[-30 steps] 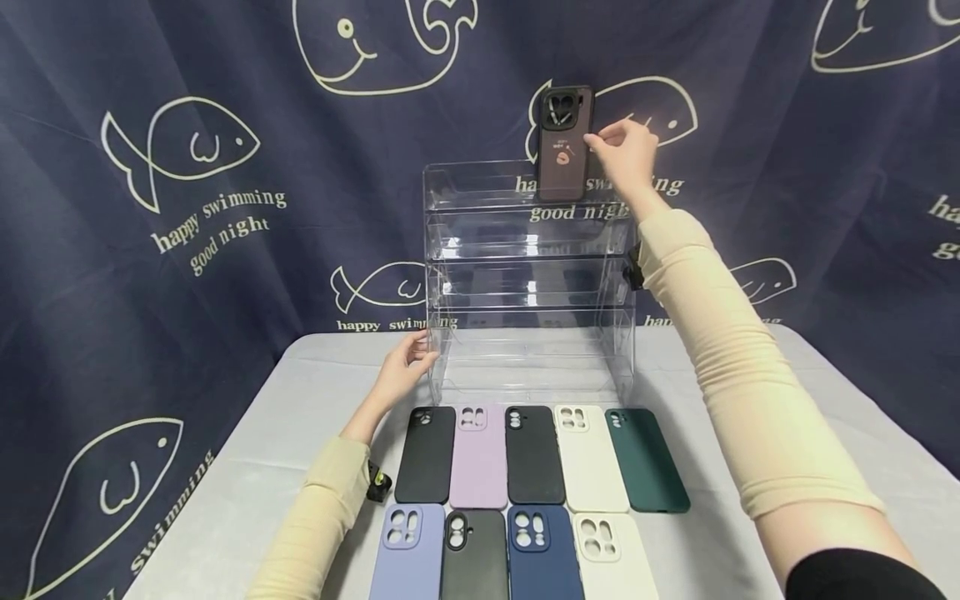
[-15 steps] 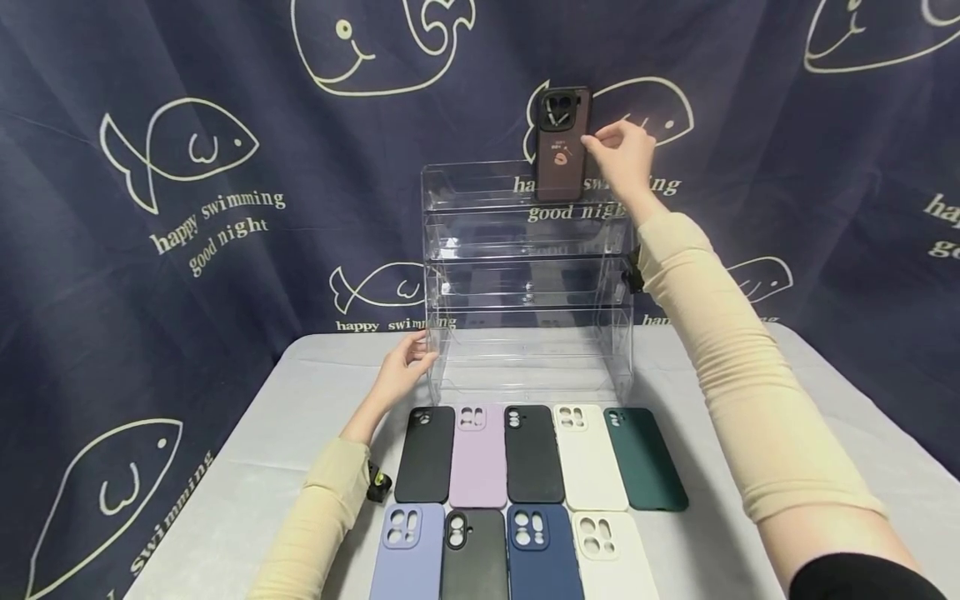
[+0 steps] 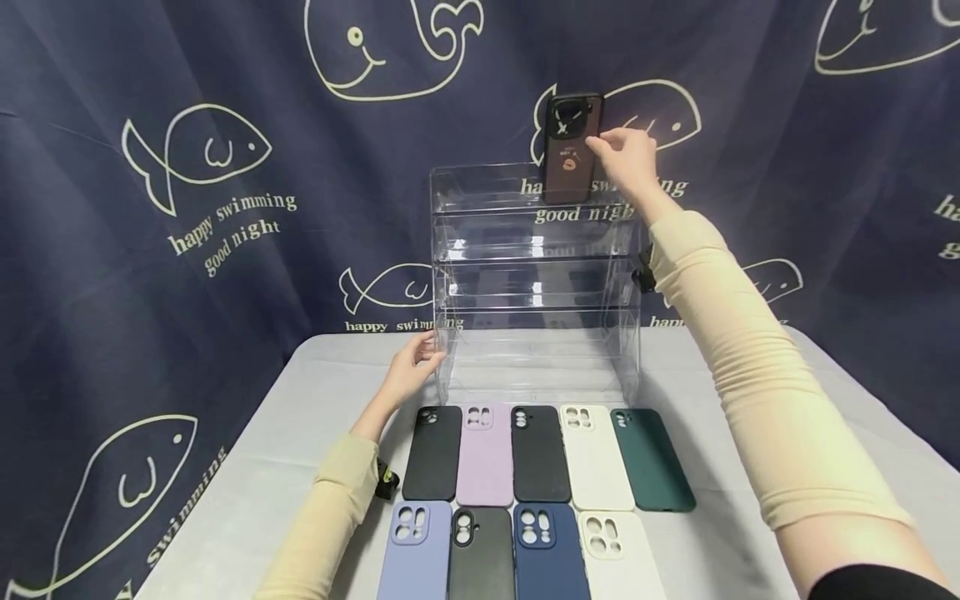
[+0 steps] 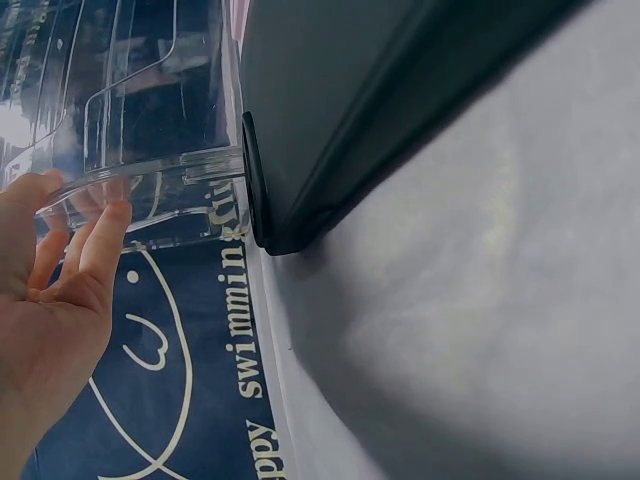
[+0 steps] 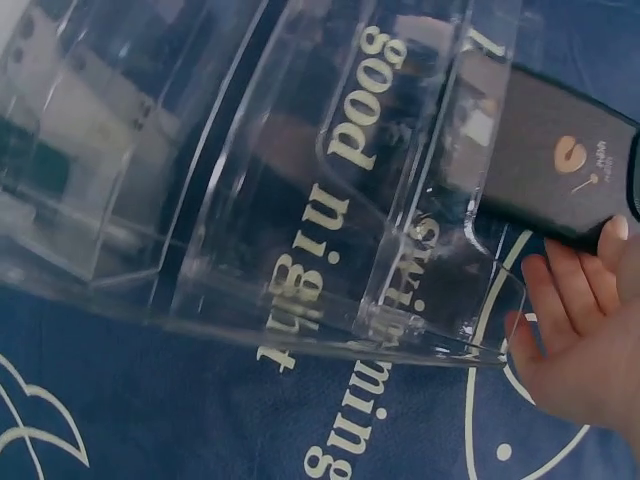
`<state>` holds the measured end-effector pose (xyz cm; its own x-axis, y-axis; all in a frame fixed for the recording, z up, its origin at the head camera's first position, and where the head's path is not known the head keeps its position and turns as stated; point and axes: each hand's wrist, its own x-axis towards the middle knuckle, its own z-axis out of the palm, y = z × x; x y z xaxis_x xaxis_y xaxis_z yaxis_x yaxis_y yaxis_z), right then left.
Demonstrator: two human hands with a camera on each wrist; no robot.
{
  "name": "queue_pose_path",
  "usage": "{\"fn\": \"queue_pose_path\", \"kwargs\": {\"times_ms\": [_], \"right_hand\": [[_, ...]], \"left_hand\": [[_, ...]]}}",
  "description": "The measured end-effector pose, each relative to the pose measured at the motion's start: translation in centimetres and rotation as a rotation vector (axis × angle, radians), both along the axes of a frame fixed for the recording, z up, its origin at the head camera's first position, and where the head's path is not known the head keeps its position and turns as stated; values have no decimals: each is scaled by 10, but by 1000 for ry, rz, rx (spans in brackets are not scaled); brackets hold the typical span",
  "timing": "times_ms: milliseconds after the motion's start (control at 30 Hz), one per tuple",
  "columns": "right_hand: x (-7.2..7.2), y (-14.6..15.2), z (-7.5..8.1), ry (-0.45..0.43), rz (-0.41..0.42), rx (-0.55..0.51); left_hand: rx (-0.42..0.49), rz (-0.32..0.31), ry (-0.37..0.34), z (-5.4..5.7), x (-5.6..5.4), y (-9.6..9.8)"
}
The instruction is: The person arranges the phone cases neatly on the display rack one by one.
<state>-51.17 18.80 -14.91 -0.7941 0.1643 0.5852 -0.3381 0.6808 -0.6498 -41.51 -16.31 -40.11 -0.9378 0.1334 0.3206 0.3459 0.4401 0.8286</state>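
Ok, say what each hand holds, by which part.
The right hand pinches the dark phone case by its right edge; the left hand holds the clear rack low on its left side.

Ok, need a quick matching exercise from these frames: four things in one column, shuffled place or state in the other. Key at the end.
1. right hand
2. left hand
3. green case
4. light purple case

A. right end of the far row of cases
B. touching the left side of the clear rack
C. second from left in the far row
D. pinching the edge of the reddish-brown case

Pairs: 1-D, 2-B, 3-A, 4-C
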Motion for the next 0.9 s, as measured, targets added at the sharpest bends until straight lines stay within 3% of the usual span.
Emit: {"fn": "queue_pose_path", "kwargs": {"times_ms": [267,433,567,767,900], "right_hand": [[-5,2,3,35,-89,-188],[-8,6,5,27,-62,-243],[-9,8,4,11,-36,-240],[-11,4,0,-37,-21,-135],[-14,-1,0,20,-74,-88]], "left_hand": [[-27,-1,12,-4,-2,-5],[-10,-1,11,-3,-3,-5],[10,-21,13,-4,-4,-2],[26,-21,14,-8,-2,1],[13,-4,19,-4,-2,-1]]}}
